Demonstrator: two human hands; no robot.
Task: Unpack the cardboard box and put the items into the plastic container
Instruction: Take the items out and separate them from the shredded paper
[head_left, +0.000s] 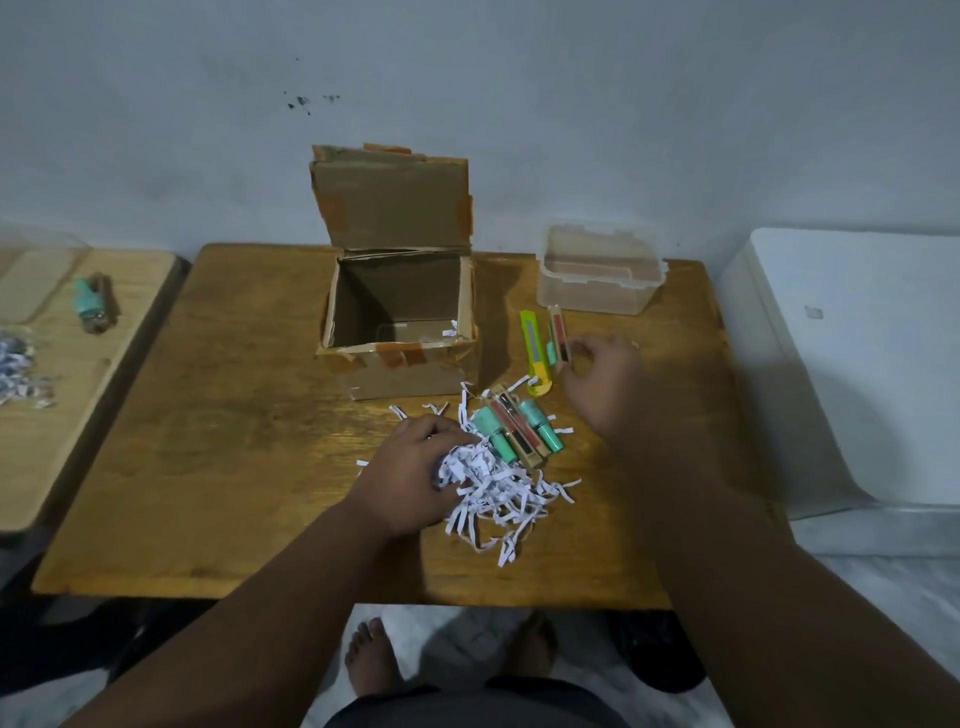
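Note:
The open cardboard box (397, 332) stands at the table's middle back, flap up, with a clear lid and one paper strip inside. The clear plastic container (600, 275) sits to its right, lidless. In front of the box lies a heap of white shredded paper (498, 488) with two mint-green bottles (493, 434) and slim boxed sticks (517, 428) on it. My left hand (410, 478) presses into the shreds' left side. My right hand (605, 384) pinches the near end of a slim red stick box (557, 335), which lies beside a yellow-green utility knife (535, 353).
The wooden table (234, 467) ends near my feet. A second, lighter table (62, 364) at the left carries another green bottle (85, 301) and shredded paper. A white appliance (857, 364) stands close on the right. A wall rises behind.

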